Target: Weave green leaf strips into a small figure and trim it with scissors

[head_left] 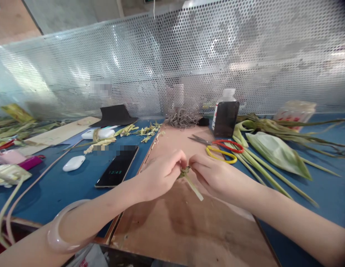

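Observation:
My left hand point(163, 173) and my right hand point(209, 172) meet over the wooden board point(189, 230), fingertips pinched close together. Between them is a small green piece of folded leaf point(184, 172), with a pale flat strip point(196, 190) hanging down toward me. The left fingers are closed on the leaf piece. At its upper right side, the right thumb and fingers are pinched too, and their tips partly hide what they grip. Just beyond my right hand lie scissors point(225, 147) with one red and one yellow handle loop.
A phone point(118, 167) and white earbud case point(74, 163) lie on the blue tabletop to the left. Leaves point(280, 154) and stalks spread at right, near a propped phone point(225, 118) and bottle. Grey cord point(182, 118) is heaped at the back, before a perforated metal screen point(161, 66).

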Motion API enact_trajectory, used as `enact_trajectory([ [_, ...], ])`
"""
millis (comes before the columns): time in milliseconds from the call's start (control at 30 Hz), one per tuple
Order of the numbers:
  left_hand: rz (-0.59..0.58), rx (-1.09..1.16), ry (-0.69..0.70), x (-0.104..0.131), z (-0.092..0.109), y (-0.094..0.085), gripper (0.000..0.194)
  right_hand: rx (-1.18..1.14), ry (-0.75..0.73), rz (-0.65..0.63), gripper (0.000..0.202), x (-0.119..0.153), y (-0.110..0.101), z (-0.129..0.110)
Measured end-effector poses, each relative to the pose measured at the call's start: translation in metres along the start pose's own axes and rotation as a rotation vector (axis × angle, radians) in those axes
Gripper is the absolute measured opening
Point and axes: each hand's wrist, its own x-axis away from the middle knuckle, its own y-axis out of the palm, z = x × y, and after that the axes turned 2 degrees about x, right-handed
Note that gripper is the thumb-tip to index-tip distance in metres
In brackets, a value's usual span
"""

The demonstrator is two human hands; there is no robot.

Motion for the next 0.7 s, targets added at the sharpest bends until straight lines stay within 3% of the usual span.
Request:
enact_trajectory([
  [167, -0.012, -0.133, 0.057, 0.001, 0.002, -0.004, 0.022, -0.008, 0.005, 0.027, 0.023, 0.0, 0.001, -0.002],
  [333, 0.108, -0.361, 0.2, 0.005, -0.003, 0.001, 0.014, -0.042, 0.017, 0.064, 0.021, -0.002, -0.001, -0.006],
  [433, 0.139, -0.471, 0.257, 0.006, -0.005, 0.004, 0.021, -0.05, 0.041, 0.109, 0.021, -0.002, -0.004, -0.006],
  [567, 0.178, -0.613, 0.278, 0.005, -0.007, 0.004, 0.035, -0.038, 0.07, 0.132, 0.022, -0.002, -0.004, -0.007],
  [700, 0.17, -0.608, 0.252, 0.004, -0.006, 0.005, 0.034, -0.037, 0.055, 0.115, 0.021, -0.002, -0.001, -0.011],
])
